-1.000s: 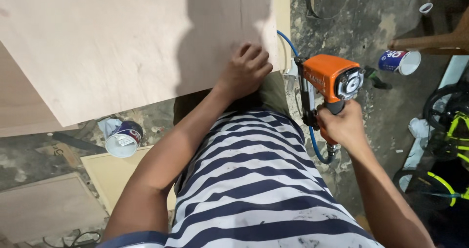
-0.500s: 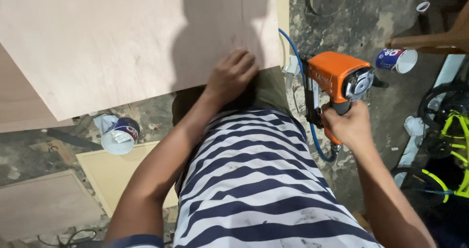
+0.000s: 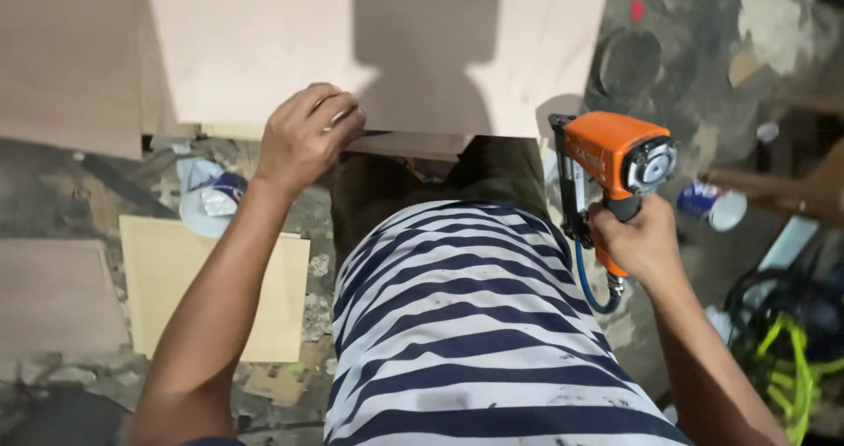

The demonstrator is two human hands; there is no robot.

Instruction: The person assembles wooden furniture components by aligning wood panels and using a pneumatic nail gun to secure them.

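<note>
The left hand [image 3: 303, 138] is closed over the near edge of a large pale plywood board [image 3: 290, 42], with the fingers curled on the top face and something small and thin pinched between them; I cannot tell what it is. The right hand [image 3: 637, 239] is clenched around the grip of an orange nail gun [image 3: 615, 160], which is held in the air just beside the right end of the board's near edge, not touching it. A blue hose [image 3: 587, 288] hangs from the bottom of the grip. On the rough floor [image 3: 686, 77] under the board lie a yellowish panel [image 3: 202, 279] at the left, a white cup [image 3: 207, 204] near it, and a can [image 3: 712, 204] at the right.
</note>
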